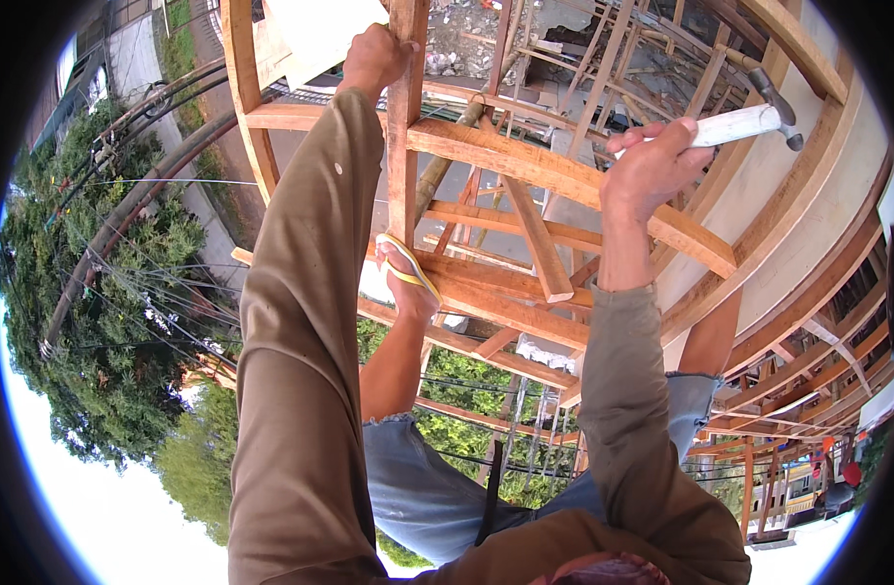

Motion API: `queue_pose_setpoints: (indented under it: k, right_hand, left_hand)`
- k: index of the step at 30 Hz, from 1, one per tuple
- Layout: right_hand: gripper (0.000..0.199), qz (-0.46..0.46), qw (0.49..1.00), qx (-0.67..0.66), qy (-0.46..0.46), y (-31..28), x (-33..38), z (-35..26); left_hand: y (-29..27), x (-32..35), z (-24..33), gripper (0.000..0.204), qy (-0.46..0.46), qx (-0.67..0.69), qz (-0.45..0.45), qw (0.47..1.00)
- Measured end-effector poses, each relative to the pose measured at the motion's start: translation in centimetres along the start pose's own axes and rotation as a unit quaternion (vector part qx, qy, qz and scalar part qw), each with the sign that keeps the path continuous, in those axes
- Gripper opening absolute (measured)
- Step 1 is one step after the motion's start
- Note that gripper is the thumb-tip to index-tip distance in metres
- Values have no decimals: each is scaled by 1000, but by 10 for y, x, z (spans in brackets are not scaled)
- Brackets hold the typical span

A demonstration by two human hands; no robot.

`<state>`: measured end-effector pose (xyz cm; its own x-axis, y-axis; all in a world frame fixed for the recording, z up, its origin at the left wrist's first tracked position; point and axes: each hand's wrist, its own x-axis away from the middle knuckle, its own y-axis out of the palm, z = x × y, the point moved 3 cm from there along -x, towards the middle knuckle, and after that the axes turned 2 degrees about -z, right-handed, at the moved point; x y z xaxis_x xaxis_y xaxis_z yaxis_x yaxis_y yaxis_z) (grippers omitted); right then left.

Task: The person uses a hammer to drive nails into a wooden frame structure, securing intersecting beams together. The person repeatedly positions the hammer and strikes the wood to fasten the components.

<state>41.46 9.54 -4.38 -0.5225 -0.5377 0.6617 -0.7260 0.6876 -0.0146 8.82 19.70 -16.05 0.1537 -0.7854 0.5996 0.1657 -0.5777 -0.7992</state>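
Observation:
High in the view, my left hand [377, 60] is wrapped round an upright wooden post [404, 127] of a timber frame. Beside that hand is a pale flat board [320, 39]. At the right, my right hand [654, 171] grips a hammer [737, 127] by its white handle. The dark metal hammer head points away to the right, over pale panelling, and touches no nail that I can see. A horizontal beam [515, 156] runs from the post to below my right hand.
My foot in a flip-flop [408, 261] rests on the framing by the post's lower end. Through the gaps, a road [227, 88] and ground lie far below. Thick cables [125, 210] and trees [96, 322] are at the left. More timber framing [808, 341] curves along the right.

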Motion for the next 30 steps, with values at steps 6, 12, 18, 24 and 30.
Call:
queue_pose_setpoints:
  k: [6, 12, 18, 24, 30]
  right_hand:
    - [30, -283, 889, 188, 306, 6, 75, 138]
    - [31, -381, 841, 282, 262, 25, 68, 109]
    - [22, -88, 992, 93, -7, 11, -9, -31]
    - [32, -255, 919, 202, 222, 34, 64, 76]
    - [36, -221, 949, 162, 156, 14, 83, 158]
  left_hand:
    - [-10, -2, 14, 54, -68, -10, -76, 995]
    - [-14, 7, 19, 50, -58, 8, -85, 995]
    - [-12, 3, 11, 49, -27, 20, -80, 996]
    - [-2, 6, 5, 50, 17, 19, 8, 1000]
    - [-6, 3, 8, 48, 7, 21, -11, 1000]
